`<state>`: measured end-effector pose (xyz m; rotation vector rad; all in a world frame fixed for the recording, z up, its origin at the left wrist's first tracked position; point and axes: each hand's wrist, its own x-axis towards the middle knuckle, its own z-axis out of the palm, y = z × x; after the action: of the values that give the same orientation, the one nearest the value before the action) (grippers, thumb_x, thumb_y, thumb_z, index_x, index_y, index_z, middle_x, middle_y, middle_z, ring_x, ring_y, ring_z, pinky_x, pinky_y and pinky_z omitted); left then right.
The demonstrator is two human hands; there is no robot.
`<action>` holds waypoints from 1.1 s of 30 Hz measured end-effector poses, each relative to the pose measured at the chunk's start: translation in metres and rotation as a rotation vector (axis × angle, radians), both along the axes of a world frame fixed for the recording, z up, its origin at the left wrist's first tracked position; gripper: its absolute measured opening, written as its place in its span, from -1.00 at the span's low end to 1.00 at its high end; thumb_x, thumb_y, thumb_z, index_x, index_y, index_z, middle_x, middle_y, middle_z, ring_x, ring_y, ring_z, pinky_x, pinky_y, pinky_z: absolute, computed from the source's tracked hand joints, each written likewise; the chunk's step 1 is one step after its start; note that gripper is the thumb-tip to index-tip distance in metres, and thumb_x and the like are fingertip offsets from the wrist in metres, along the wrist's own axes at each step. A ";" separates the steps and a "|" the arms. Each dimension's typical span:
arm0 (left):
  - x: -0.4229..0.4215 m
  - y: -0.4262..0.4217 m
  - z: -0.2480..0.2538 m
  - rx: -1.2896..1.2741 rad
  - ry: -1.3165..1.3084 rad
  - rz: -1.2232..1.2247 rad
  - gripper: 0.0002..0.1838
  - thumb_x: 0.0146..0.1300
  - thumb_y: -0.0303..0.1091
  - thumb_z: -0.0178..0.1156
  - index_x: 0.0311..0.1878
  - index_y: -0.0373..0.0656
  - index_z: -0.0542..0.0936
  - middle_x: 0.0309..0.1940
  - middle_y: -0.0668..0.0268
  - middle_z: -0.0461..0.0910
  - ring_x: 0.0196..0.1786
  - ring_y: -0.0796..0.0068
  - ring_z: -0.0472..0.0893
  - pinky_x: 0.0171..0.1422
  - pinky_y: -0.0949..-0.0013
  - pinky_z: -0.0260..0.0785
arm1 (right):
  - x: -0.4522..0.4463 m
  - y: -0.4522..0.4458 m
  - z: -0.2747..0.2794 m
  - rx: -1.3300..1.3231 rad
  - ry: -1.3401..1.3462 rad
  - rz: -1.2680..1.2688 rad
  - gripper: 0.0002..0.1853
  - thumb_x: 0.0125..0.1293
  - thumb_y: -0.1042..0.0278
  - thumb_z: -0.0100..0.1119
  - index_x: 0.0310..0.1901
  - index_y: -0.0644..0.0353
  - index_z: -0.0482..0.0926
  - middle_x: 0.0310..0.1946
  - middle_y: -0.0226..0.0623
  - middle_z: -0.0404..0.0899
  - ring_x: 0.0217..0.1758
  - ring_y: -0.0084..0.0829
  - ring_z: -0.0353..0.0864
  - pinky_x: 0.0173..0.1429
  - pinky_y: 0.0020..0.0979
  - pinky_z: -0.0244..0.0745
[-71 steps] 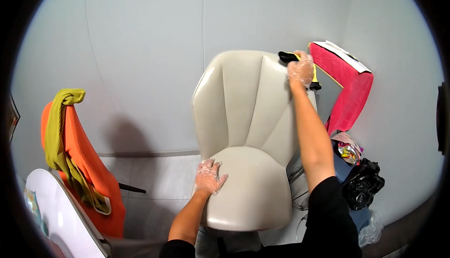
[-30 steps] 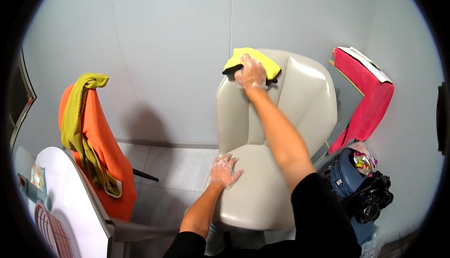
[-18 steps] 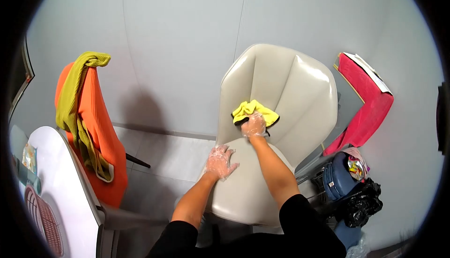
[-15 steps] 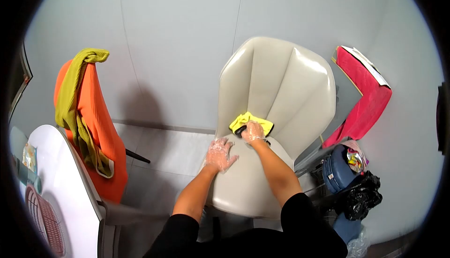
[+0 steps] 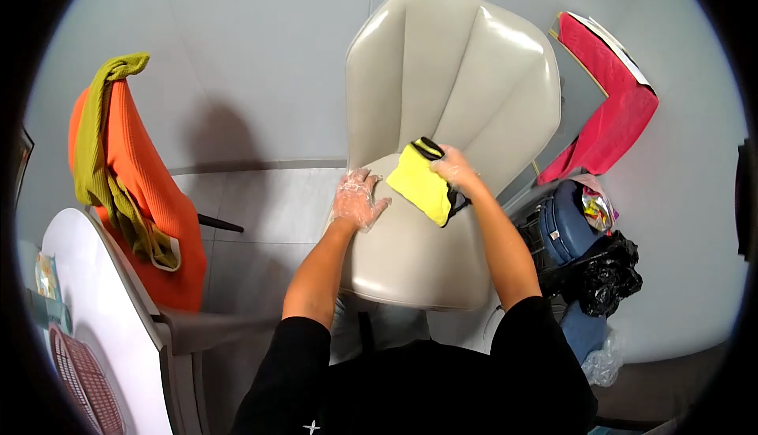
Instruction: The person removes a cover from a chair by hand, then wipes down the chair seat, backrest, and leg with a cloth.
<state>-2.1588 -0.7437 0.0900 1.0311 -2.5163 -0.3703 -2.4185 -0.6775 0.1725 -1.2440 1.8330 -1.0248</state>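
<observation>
A beige padded chair stands in front of me, its tall ribbed backrest toward the grey wall. My left hand, in a clear plastic glove, lies with fingers spread on the left edge of the seat. Near the back of the seat, my gloved right hand grips the black-edged upper corner of a yellow cloth. The cloth hangs open over the seat, with black showing along its right side. How far the cloth touches the seat is hard to tell.
At left, an orange chair has a green garment over it, beside a white table with a pink basket. Red fabric, a blue bag and a black plastic bag are at right.
My right hand and the cloth have gone from the top of the backrest down to the seat, and the cloth is now spread wider. My left hand has stayed on the seat's left edge.
</observation>
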 end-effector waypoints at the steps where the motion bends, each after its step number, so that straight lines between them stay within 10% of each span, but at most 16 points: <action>1: -0.001 0.001 0.002 -0.005 -0.009 0.009 -0.27 0.23 0.21 0.24 0.34 -0.08 0.49 0.44 0.04 0.36 0.53 0.05 0.25 0.65 -0.02 -0.06 | 0.001 0.001 -0.016 -0.061 0.414 -0.039 -0.58 0.19 0.48 0.14 0.13 0.23 0.56 -0.05 -0.14 0.64 0.00 -0.18 0.68 0.08 -0.22 0.59; 3: -0.001 0.001 0.005 -0.003 0.006 0.007 -0.28 0.23 0.20 0.24 0.33 -0.07 0.51 0.44 0.04 0.37 0.53 0.04 0.26 0.65 -0.02 -0.05 | 0.015 0.014 -0.038 -0.195 0.924 0.053 -0.58 0.21 0.38 0.25 0.14 0.13 0.57 0.06 0.00 0.56 0.13 0.01 0.58 0.19 -0.10 0.54; 15: -0.001 -0.002 -0.001 -0.010 0.009 -0.005 -0.29 0.23 0.21 0.23 0.33 -0.05 0.52 0.45 0.05 0.36 0.54 0.04 0.25 0.65 -0.04 -0.06 | 0.032 0.035 -0.063 0.126 1.057 0.201 -0.36 0.28 0.31 0.25 0.43 -0.15 0.41 0.31 0.02 0.47 0.11 -0.03 0.64 0.23 -0.17 0.55; 26: -0.001 0.000 0.003 0.010 0.015 0.000 -0.29 0.21 0.22 0.25 0.31 -0.04 0.54 0.44 0.06 0.36 0.54 0.07 0.24 0.66 -0.08 -0.10 | -0.050 -0.027 0.263 -0.670 1.680 -0.315 -0.43 0.16 0.27 0.33 0.26 -0.01 0.53 0.11 -0.17 0.54 0.14 -0.11 0.59 0.08 -0.14 0.61; 33: -0.002 0.000 0.006 0.004 -0.008 0.009 -0.29 0.22 0.24 0.24 0.31 -0.03 0.55 0.43 0.08 0.38 0.54 0.10 0.25 0.66 -0.10 -0.10 | -0.103 -0.097 0.208 -0.551 1.497 -0.557 -0.49 0.30 0.40 0.15 0.31 -0.01 0.44 -0.03 -0.15 0.55 -0.10 -0.08 0.72 -0.08 -0.13 0.70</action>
<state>-2.1606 -0.7436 0.0960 1.0472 -2.5186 -0.3699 -2.5215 -0.7743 0.3801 -2.2390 3.2871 -0.9230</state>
